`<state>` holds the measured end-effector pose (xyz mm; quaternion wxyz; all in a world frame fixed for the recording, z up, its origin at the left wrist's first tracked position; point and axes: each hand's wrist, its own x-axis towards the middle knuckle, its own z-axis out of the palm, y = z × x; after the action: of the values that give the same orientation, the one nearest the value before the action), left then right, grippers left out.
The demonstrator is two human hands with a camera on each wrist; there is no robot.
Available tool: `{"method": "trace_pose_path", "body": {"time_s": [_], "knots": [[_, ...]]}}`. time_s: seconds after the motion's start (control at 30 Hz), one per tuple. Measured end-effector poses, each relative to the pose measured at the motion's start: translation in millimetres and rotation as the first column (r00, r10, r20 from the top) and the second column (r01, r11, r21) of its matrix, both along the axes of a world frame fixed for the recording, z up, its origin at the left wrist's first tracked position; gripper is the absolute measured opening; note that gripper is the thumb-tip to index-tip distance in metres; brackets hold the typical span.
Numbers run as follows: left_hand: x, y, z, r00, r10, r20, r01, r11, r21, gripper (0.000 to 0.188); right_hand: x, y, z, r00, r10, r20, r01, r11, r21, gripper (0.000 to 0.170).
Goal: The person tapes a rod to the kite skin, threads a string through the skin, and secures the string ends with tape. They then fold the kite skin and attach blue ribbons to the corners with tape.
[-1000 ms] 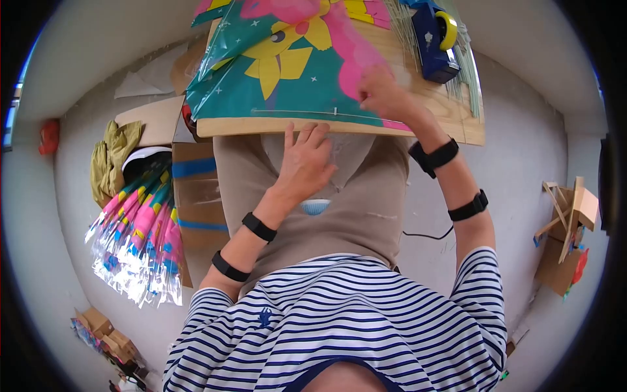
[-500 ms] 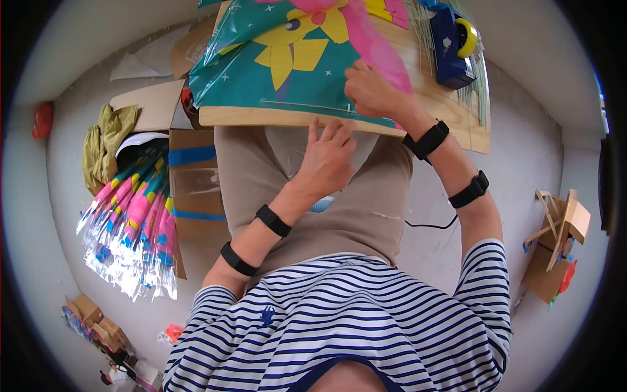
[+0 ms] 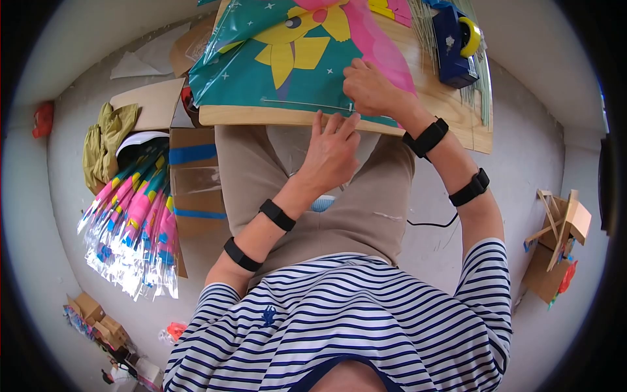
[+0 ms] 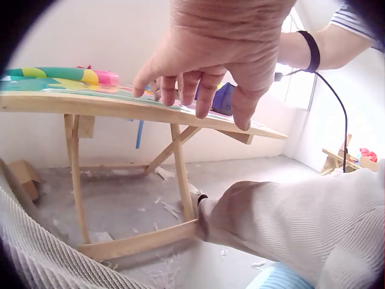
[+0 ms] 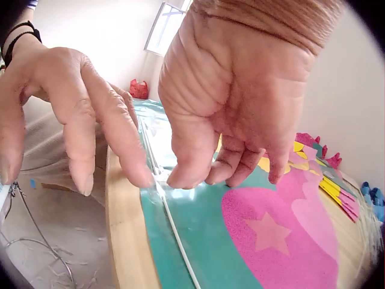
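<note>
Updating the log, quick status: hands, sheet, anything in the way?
Left hand loosely extended, right hand curled, both by the white stick. Printed sheet on table, stick along its near edge. Tape dispenser off right, clear of both.

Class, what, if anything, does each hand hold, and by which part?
The left hand, loosely extended, holds nothing. The right hand is curled close to the white stick; whether it pinches anything there cannot be told.
</note>
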<state>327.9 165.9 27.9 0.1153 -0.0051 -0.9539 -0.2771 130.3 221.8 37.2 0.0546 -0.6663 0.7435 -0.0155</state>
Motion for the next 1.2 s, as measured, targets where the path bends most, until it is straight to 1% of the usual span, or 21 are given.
{"method": "trace_pose_path", "body": {"time_s": [0.13,0.23,0.33,0.63,0.73,0.83,0.93,0.97,1.03,1.13,1.2], "knots": [[-0.6,2.4,-4.5,1.000,-0.006,-0.026,0.004,0.999,-0.052,0.033,0.8,-1.3,0.2,1.000,0.003,-0.018,-0.003,1.000,-0.003,0.005],[-2.2,1.9,-5.7,1.000,-0.003,-0.023,0.002,0.998,-0.057,0.034,0.1,-4.2,6.3,1.000,-0.011,0.010,0.009,0.991,0.131,0.012],[-2.7,1.2,-4.9,1.000,-0.004,-0.017,0.003,0.999,-0.048,0.035,2.2,-2.6,2.2,0.999,-0.008,-0.031,0.009,1.000,0.025,0.005],[-3.1,-0.3,-5.7,1.000,0.003,-0.009,-0.003,0.999,-0.050,0.036,2.7,-2.9,2.5,0.999,-0.013,-0.040,0.015,0.999,0.029,0.005],[-3.8,-1.1,-4.1,1.000,-0.002,-0.004,0.001,0.999,-0.051,0.037,3.2,-3.9,3.7,0.998,-0.023,-0.064,0.027,0.998,0.062,0.007],[-5.7,-1.5,-2.1,1.000,-0.007,0.006,0.007,0.998,-0.060,0.038,3.6,-7.1,4.8,0.987,-0.074,-0.143,0.086,0.993,0.078,0.009],[-6.5,-2.6,-0.8,1.000,-0.012,0.002,0.012,0.997,-0.082,0.038,-1.3,-12.7,12.5,0.975,-0.182,-0.125,0.204,0.960,0.190,0.010],[-6.8,-2.9,-0.3,1.000,-0.012,0.000,0.012,0.996,-0.085,0.038,-7.2,-13.2,11.5,0.963,-0.233,-0.137,0.245,0.966,0.079,0.010],[-7.0,-2.5,0.2,1.000,-0.012,0.006,0.012,0.995,-0.094,0.038,-18.7,-10.9,12.4,0.932,-0.332,-0.144,0.313,0.939,-0.142,0.011],[-6.3,-2.2,1.3,1.000,-0.016,0.022,0.018,0.994,-0.104,0.038,-20.3,-2.4,25.0,0.948,-0.296,0.117,0.317,0.907,-0.277,0.007],[-6.2,-2.4,0.8,1.000,-0.012,0.021,0.013,0.996,-0.090,0.037,5.2,13.2,24.2,0.872,-0.393,0.292,0.461,0.859,-0.221,0.008]]}}
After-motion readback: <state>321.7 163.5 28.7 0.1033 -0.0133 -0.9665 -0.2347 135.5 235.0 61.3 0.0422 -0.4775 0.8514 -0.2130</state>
